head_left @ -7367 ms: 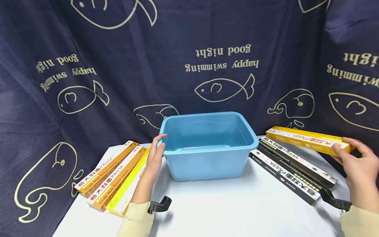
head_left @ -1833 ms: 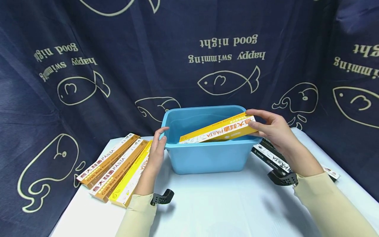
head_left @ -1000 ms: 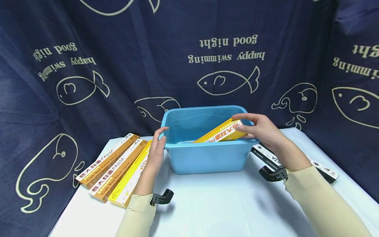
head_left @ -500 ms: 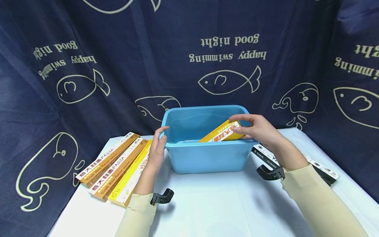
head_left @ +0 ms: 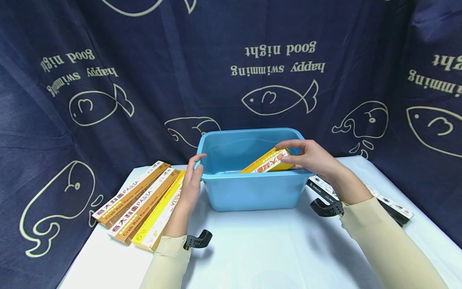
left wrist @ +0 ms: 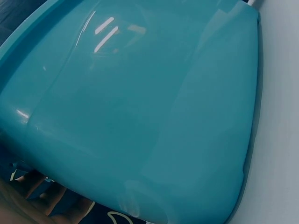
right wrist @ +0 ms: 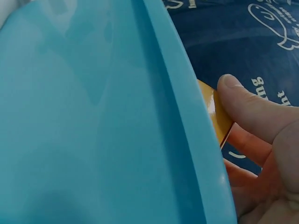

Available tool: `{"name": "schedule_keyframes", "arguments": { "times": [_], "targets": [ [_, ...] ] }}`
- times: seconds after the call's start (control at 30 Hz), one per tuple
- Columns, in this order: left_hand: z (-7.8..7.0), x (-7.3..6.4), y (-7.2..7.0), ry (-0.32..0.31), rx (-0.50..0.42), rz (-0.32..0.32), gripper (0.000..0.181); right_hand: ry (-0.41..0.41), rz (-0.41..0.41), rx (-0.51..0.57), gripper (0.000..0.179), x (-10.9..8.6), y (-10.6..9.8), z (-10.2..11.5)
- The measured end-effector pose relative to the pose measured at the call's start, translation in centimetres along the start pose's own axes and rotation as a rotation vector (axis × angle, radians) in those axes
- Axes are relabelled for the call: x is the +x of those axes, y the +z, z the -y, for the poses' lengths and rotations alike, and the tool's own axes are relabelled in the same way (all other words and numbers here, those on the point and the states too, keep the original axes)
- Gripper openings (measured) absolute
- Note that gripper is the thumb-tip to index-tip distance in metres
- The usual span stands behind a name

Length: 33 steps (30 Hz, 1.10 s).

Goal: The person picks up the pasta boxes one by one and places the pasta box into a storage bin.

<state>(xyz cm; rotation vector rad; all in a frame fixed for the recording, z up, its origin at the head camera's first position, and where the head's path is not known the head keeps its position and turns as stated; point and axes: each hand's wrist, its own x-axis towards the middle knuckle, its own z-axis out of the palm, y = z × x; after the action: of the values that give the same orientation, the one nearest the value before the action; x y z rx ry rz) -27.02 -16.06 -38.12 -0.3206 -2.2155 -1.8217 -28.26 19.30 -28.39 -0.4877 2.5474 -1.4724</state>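
Observation:
A light blue plastic bin [head_left: 252,192] stands in the middle of the table. My left hand [head_left: 191,180] grips its left rim, thumb and fingers on either side of the edge. With thumb and fingers my right hand [head_left: 314,158] pinches the upper end of a yellow pasta box [head_left: 268,161]. That box slants down into the bin, and the front wall hides its lower end. In the right wrist view, the end of the yellow box [right wrist: 215,109] shows between the right thumb and the bin rim. The left wrist view is mostly bin wall [left wrist: 140,102].
Two brown pasta boxes [head_left: 144,206] and a yellow one [head_left: 162,212] lie side by side on the left of the white table [head_left: 260,245]. Black pasta boxes [head_left: 323,188] lie at right, partly behind my right arm. A dark blue printed cloth [head_left: 216,52] hangs behind the bin.
My right hand has carried the yellow pasta box from above the black boxes leftward and lowered it into the bin. Lately it slid slightly further left and down. The left hand keeps its grip.

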Motion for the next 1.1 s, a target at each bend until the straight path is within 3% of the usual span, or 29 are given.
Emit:
{"name": "schedule_keyframes", "arguments": {
  "times": [0.2, 0.53, 0.9, 1.1],
  "targets": [
    [-0.2, -0.1, 0.1, -0.008, 0.0, 0.008, 0.043, -0.052, -0.001, -0.046, 0.05, 0.0, 0.1, -0.2],
    [0.2, 0.1, 0.0, 0.037, -0.009, -0.013, 0.043, -0.138, -0.057, -0.261, 0.044, 0.2, -0.2, -0.4],
    [0.4, 0.1, 0.1, 0.051, -0.026, -0.019, 0.044, -0.047, -0.091, -0.417, 0.055, 0.3, -0.6, -2.0],
    [0.3, 0.1, 0.2, 0.053, -0.03, -0.021, 0.043, -0.01, -0.114, -0.395, 0.055, 0.2, -0.6, -2.5]
  ]
}}
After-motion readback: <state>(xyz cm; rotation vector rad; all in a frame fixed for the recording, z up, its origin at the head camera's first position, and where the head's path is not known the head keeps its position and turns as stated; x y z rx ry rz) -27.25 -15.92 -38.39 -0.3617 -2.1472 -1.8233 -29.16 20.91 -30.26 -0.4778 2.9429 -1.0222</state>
